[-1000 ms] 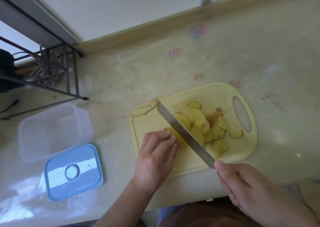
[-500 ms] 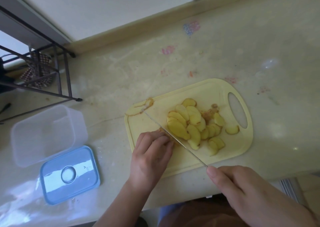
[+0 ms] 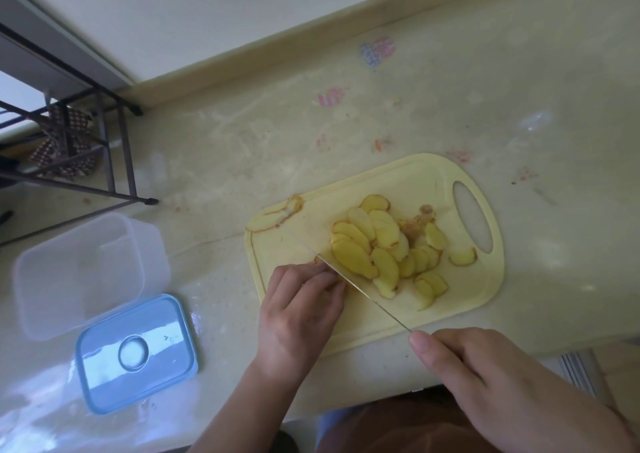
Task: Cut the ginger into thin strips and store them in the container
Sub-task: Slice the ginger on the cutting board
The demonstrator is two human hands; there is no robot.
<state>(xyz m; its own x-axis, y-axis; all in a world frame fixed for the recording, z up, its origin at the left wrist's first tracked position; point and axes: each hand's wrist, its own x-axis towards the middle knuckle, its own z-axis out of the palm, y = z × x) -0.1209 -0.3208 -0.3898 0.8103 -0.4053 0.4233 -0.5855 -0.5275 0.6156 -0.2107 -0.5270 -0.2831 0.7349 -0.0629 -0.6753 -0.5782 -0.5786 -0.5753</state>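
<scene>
On the yellow cutting board (image 3: 398,328), near its left edge, my left hand (image 3: 298,310) curls its fingertips down over a ginger piece (image 3: 320,261) (mostly hidden). My right hand (image 3: 485,376) grips the knife (image 3: 346,276), blade edge-on just beside those fingers. Ginger slices (image 3: 384,251) pile right of the blade. Well to the left stands the open container (image 3: 79,272), its blue lid (image 3: 135,352) beside it.
</scene>
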